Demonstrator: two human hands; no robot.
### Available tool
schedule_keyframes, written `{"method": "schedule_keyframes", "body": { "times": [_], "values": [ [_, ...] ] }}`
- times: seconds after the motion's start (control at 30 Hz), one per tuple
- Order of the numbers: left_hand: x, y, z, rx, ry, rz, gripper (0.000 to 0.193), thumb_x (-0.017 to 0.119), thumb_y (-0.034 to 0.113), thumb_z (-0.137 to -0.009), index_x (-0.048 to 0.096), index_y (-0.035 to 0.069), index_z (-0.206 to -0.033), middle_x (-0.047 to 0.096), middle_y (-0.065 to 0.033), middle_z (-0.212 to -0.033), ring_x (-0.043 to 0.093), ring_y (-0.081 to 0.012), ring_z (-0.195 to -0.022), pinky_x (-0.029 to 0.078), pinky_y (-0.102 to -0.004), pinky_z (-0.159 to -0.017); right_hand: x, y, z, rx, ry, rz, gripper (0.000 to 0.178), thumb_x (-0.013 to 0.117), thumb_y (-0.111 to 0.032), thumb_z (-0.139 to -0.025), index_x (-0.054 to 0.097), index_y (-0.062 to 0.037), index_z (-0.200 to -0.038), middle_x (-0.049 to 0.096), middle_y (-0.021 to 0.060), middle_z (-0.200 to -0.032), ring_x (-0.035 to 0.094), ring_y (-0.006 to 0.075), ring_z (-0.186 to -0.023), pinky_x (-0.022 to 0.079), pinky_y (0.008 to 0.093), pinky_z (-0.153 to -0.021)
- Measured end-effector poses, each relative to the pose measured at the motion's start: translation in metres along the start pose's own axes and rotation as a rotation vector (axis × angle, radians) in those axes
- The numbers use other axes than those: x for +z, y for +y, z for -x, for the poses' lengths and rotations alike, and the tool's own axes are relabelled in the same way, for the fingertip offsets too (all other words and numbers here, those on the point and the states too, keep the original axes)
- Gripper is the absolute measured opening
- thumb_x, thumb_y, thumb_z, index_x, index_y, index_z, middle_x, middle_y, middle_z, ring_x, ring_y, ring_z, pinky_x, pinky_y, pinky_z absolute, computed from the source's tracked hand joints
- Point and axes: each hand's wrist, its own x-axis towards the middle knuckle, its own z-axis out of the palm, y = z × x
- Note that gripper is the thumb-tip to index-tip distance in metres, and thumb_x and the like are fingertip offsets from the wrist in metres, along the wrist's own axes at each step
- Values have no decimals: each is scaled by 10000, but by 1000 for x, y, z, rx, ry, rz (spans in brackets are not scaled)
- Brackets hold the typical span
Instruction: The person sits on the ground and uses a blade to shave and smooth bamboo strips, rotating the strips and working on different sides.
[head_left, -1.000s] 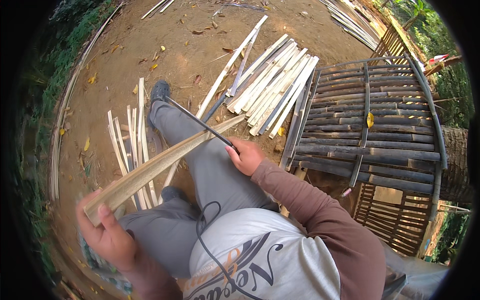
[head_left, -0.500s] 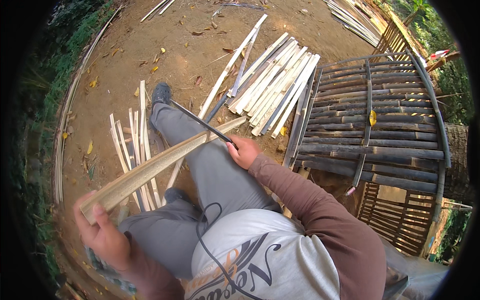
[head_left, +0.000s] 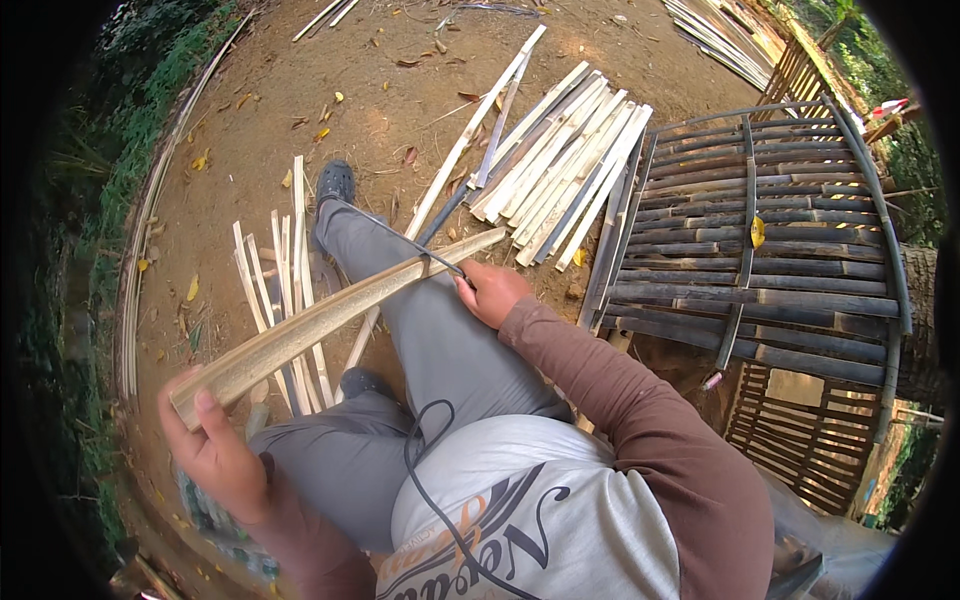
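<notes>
A split length of bamboo [head_left: 300,338] slants across in front of me, its pale inner side showing. My left hand [head_left: 215,450] is closed on its near end, thumb on one side and fingers underneath. The far part of the bamboo passes over my right thigh. My right hand [head_left: 497,293] is wrapped round the handle of a long, dark-bladed knife [head_left: 392,234]. The blade crosses the bamboo near its far end and appears to touch it. From here it looks thin, nearly edge-on. My right fingers hide most of the handle.
Ahead to the right lies a pile of split bamboo strips [head_left: 575,165]. More strips [head_left: 298,285] lie left of my outstretched leg [head_left: 385,275]. A slatted bamboo platform [head_left: 750,240] stands close on my right. Greenery [head_left: 150,110] borders the dirt ground at left.
The knife blade has turned from showing more of its flat to nearly edge-on. Both hands and the bamboo keep almost the same pose; the whole view has shifted slightly.
</notes>
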Motion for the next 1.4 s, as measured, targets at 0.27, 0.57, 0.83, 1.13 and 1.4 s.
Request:
{"method": "schedule_keyframes", "body": {
  "times": [0.27, 0.57, 0.83, 1.13, 1.4],
  "values": [
    [-1, -12, -5, 66, -60, -7, 299, 513, 199, -1132, 576, -37, -1304, 657, -128, -1181, 634, -178, -1043, 517, -316, -970, 3, 120, -21, 401, -247, 148, 295, 548, -317, -1062, 679, -59, -1122, 730, 240, -948, 719, 404, -889, 569, 523, -866],
    [-7, -10, -17, 21, -37, -13, 285, 519, 169, -1105, 578, -36, -1293, 643, -148, -1183, 631, -207, -1087, 523, -345, -976, 15, 53, -13, 243, -131, -20, 288, 552, -306, -1055, 656, -39, -1085, 709, 218, -868, 686, 445, -807, 543, 550, -755],
    [0, -13, -13, 11, 35, -36, 329, 517, 226, -1120, 573, -27, -1323, 625, -130, -1204, 640, -208, -1095, 575, -362, -946, 47, 137, -18, 429, -149, 55, 306, 558, -317, -1049, 671, -47, -1142, 723, 248, -926, 704, 442, -886, 550, 553, -803],
    [4, -6, -27, -22, 12, -23, 324, 524, 214, -1115, 576, -21, -1331, 634, -145, -1222, 651, -222, -1098, 583, -370, -935, 59, 148, 12, 488, -85, 5, 297, 557, -325, -1053, 651, -45, -1087, 724, 240, -912, 703, 442, -876, 547, 550, -779],
    [9, -1, -35, -48, 28, -28, 317, 521, 204, -1122, 589, -14, -1342, 659, -145, -1208, 666, -224, -1092, 584, -375, -929, 44, 80, -1, 233, -36, -43, 303, 546, -321, -1063, 623, -28, -1065, 718, 242, -903, 693, 461, -838, 542, 558, -750]
  ]
}}
